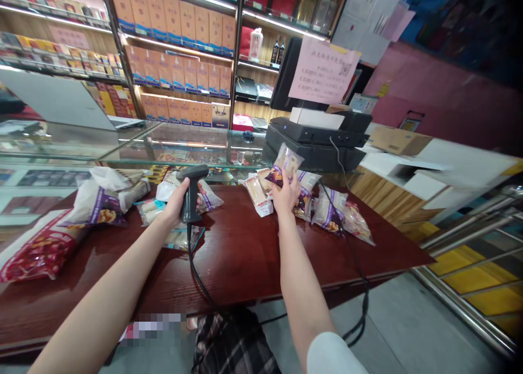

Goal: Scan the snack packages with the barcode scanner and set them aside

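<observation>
My left hand is wrapped round the handle of a black barcode scanner, whose cable hangs down over the table's near edge. Farther right, my right hand grips a clear snack bag with a purple label, raised a little over the other packs. Just left of it lies a cream and red snack pack. Right of that hand are another purple-labelled bag, a similar bag and a reddish clear bag. Several packs lie around the scanner, partly hidden by my left hand.
A large red and white bag and a purple-labelled bag lie at the left of the dark red table. Behind stand a glass counter, a black monitor and a laptop. A black cable crosses the table's right side.
</observation>
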